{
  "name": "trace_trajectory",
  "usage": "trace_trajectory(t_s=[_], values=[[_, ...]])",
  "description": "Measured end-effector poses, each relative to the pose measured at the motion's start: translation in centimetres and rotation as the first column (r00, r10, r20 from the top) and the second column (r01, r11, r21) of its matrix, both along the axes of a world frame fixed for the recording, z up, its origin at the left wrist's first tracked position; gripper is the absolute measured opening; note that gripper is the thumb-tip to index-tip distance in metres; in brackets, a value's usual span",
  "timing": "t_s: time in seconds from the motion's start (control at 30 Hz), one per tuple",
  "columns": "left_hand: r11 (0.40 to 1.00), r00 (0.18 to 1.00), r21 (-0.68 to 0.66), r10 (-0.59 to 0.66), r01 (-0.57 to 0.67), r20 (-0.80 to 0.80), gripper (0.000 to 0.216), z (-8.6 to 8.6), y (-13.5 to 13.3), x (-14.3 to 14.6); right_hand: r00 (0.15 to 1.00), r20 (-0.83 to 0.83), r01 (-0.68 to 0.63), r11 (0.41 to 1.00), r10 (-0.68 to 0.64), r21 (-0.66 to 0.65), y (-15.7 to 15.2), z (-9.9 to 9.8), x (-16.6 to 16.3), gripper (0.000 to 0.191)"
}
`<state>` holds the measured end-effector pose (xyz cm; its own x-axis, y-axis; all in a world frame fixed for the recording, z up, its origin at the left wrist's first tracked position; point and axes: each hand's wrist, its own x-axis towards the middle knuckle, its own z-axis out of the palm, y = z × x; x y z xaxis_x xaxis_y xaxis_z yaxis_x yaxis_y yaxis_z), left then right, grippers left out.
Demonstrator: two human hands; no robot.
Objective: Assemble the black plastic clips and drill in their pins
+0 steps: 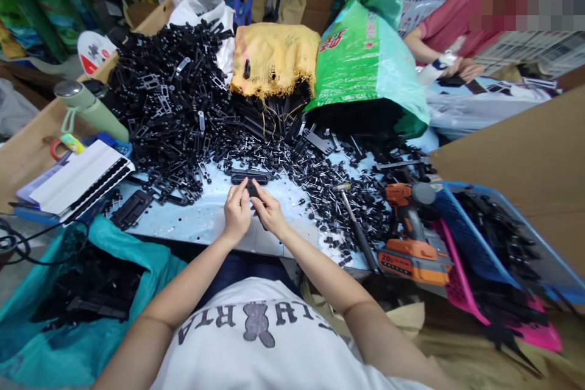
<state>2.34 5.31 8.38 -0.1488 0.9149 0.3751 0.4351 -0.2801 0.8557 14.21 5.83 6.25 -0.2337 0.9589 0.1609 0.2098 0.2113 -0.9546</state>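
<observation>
Above the front of the light blue table (192,216), my left hand (237,213) and my right hand (269,210) meet, closed on one small black plastic part (251,189). My fingers hide much of it, so its full shape cannot be made out. Just beyond my fingertips lies a long black plastic piece (249,176). Loose black-headed screws (315,189) spread from there to the right. A large heap of black plastic clips (169,103) rises at the back left. Near the table's left edge rests a flat black piece (132,208).
An orange cordless drill (411,237) and a hammer (359,228) lie at right, beside a blue basket (503,225). Green (365,55) and yellow sacks (276,55) stand behind. A green bottle (91,109), notebooks (82,183) and a teal bag (159,256) are left. A co-worker's hand (468,70) shows back right.
</observation>
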Motion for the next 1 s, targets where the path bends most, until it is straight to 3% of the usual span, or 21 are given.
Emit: trace_trajectory(t_s=[0.1, 0.23, 0.33, 0.4, 0.47, 0.5, 0.57, 0.67, 0.77, 0.9, 1.0], values=[[0.992, 0.994, -0.095, 0.090, -0.084, 0.062, 0.040, -2.1, -0.2, 0.5, 0.998, 0.063, -0.025, 0.999, 0.023, 0.024, 0.0, -1.4, -0.2, 0.051], [0.931, 0.953, -0.361, 0.147, -0.042, 0.266, 0.047, -5.3, -0.6, 0.1, 0.940, 0.338, -0.097, 0.990, 0.057, 0.102, 2.3, -2.3, 2.7, 0.051], [0.883, 0.928, -0.466, 0.216, -0.054, 0.302, 0.054, -7.2, -1.4, -1.2, 0.852, 0.463, 0.132, 0.957, -0.243, 0.259, 7.4, -1.6, 8.8, 0.043], [0.876, 0.939, -0.480, 0.209, -0.055, 0.273, 0.057, -8.1, -2.2, -2.2, 0.705, 0.525, 0.344, 0.878, -0.476, 0.334, 11.6, -0.7, 14.2, 0.040], [0.872, 0.951, -0.488, 0.173, -0.027, 0.257, 0.060, -8.8, -2.9, -3.0, 0.489, 0.623, 0.527, 0.776, -0.611, 0.347, 15.4, 0.0, 19.4, 0.040], [0.872, 0.953, -0.489, 0.162, -0.017, 0.256, 0.062, -9.1, -3.3, -3.2, 0.389, 0.678, 0.601, 0.730, -0.623, 0.326, 17.0, 0.4, 21.6, 0.042], [0.876, 0.955, -0.482, 0.161, -0.022, 0.249, 0.064, -9.7, -3.9, -3.4, 0.287, 0.773, 0.698, 0.676, -0.565, 0.235, 19.1, 0.8, 24.9, 0.046], [0.880, 0.962, -0.471, 0.174, -0.055, 0.212, 0.061, -10.5, -4.4, -3.3, 0.297, 0.820, 0.752, 0.649, -0.489, 0.115, 20.4, 1.1, 27.2, 0.052], [0.882, 0.980, -0.466, 0.150, -0.072, 0.131, 0.055, -10.4, -4.8, -3.4, 0.335, 0.803, 0.769, 0.635, -0.493, 0.069, 20.6, 1.5, 27.8, 0.049], [0.940, 0.988, -0.309, 0.118, -0.143, -0.096, 0.049, -8.5, -5.1, -3.6, 0.441, 0.743, 0.784, 0.620, -0.504, -0.044, 19.2, 2.5, 27.5, 0.033], [0.977, 0.986, -0.186, 0.080, -0.106, -0.145, 0.037, -6.2, -4.4, -2.2, 0.560, 0.647, 0.742, 0.660, -0.516, -0.116, 15.7, 2.5, 24.5, 0.034]])
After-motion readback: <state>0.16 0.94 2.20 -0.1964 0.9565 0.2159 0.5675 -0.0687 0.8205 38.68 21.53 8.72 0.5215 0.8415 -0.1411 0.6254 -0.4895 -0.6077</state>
